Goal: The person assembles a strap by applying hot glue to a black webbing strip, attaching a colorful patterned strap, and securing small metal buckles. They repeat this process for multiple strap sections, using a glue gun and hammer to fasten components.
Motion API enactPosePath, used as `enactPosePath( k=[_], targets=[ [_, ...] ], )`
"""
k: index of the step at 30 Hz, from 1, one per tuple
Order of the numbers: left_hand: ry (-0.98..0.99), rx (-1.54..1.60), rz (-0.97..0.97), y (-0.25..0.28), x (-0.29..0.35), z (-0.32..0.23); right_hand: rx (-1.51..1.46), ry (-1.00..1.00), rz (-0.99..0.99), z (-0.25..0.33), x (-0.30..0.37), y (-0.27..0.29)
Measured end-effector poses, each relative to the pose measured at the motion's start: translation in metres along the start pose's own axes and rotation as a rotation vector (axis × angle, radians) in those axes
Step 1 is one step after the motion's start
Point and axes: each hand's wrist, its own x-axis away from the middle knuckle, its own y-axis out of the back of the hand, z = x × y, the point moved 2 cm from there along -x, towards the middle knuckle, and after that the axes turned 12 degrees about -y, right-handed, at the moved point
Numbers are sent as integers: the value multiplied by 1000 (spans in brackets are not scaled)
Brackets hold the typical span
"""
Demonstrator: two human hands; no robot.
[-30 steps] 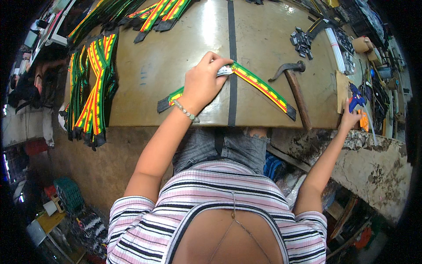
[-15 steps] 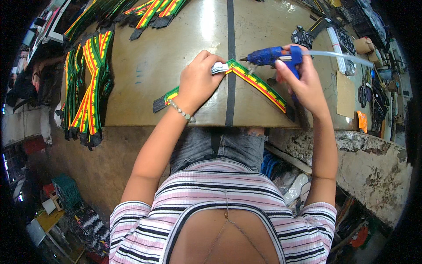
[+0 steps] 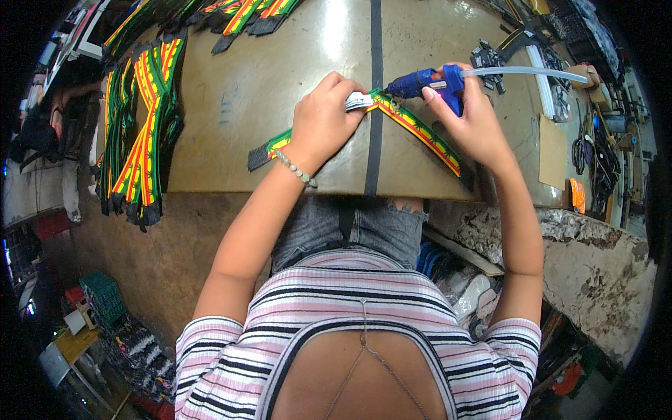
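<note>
My right hand [image 3: 470,115] grips a blue glue gun [image 3: 427,85], with a long clear glue stick [image 3: 532,71] out of its back end. The gun's nozzle points left and meets the bend of a green, yellow and red patterned strap [image 3: 420,133]. Closed on that strap just left of the bend, my left hand [image 3: 325,115] also holds small white labels [image 3: 358,102] between thumb and fingers. One black strap end [image 3: 260,157] sticks out left of my wrist; the other arm slopes toward the table's near edge. My left fingertips are partly hidden.
Bundles of matching straps [image 3: 147,126] hang over the table's left edge, and more straps [image 3: 245,21] lie at the far left. A black stripe [image 3: 376,42] runs across the table [image 3: 280,63]. Black buckles [image 3: 486,59], white sticks [image 3: 540,84] and cardboard [image 3: 551,150] lie on the right.
The glue gun has moved left and slightly nearer, so its nozzle now meets the strap's bend. My left hand keeps its hold on the strap and labels.
</note>
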Motion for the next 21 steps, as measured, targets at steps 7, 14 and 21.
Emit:
enactPosePath(
  k=[7,14,21],
  targets=[
    [-14,-10,-1,-1,0,1,-1,-5,62,9,18,0],
    [-14,-26,3,0,0,1,33,30,38,9,32,-1],
    [1,8,10,-1,0,1,-306,-228,260,0,50,19]
  ],
)
